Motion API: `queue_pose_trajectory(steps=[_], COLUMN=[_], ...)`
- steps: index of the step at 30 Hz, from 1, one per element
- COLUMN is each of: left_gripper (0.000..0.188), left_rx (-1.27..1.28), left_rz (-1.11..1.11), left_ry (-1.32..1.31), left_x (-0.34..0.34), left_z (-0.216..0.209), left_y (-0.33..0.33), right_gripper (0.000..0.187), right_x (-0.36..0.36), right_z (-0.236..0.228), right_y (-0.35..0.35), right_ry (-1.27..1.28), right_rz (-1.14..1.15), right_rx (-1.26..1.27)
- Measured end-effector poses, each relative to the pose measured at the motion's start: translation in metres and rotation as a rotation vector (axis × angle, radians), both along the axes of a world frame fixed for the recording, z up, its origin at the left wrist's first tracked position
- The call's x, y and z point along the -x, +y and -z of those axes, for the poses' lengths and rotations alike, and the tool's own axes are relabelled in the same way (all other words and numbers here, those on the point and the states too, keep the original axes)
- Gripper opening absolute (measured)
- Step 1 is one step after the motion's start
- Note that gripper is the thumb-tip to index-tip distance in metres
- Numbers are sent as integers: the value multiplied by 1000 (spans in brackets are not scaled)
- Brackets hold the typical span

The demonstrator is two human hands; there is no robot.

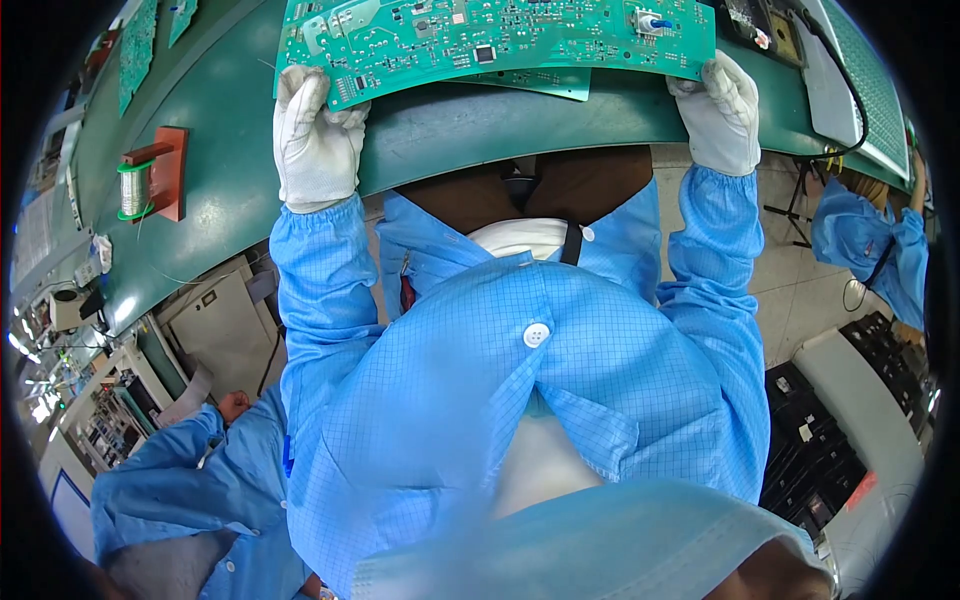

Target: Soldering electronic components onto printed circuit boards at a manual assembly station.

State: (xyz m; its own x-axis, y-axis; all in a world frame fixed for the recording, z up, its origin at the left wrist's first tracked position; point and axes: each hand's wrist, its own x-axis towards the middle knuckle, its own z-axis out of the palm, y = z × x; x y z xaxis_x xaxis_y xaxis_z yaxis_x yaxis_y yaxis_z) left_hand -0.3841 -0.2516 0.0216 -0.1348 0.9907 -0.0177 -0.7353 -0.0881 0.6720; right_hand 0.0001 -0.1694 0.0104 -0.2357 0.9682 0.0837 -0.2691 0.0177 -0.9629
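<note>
A long green circuit board (520, 38) spans the top of the head view, its face of small chips and parts turned up. A white component with a blue shaft (652, 22) stands near its right end. My left hand (318, 145), in a white glove, grips the board's near left corner with curled fingers. At the near right corner my right hand (722, 118), gloved too, pinches the edge between thumb and fingers. Partly hidden under the board lies another green circuit board (555, 82) on the green bench (440, 140).
A spool of solder wire (134, 190) sits on a red-brown holder (172, 175) at the left. More green boards (138, 55) lie at the far left. A black cable (845, 85) runs along the right. Co-workers in blue are at lower left (200, 490) and right (860, 235). Black trays (808, 440) stand lower right.
</note>
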Motion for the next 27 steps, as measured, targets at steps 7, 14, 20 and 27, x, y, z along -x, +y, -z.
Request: queue_pose_trajectory(steps=[7,14,20,27], left_gripper=[7,7,12,17], left_rx=[27,-22,7,47], left_rz=[-30,-2,-6,-11], left_ry=[9,-7,-34,-24], left_x=[-2,-2,-3,-3], left_z=[-2,2,-1,-6], left_y=[0,0,1,-1], right_gripper=[52,50,50,50], right_x=[2,4,5,3], right_z=[-6,-8,-10,-8], right_y=[-2,-3,-4,-3], right_ry=[-10,44,41,56], right_rz=[-40,-53,-36,-51], right_rx=[-52,-42,-45,-32])
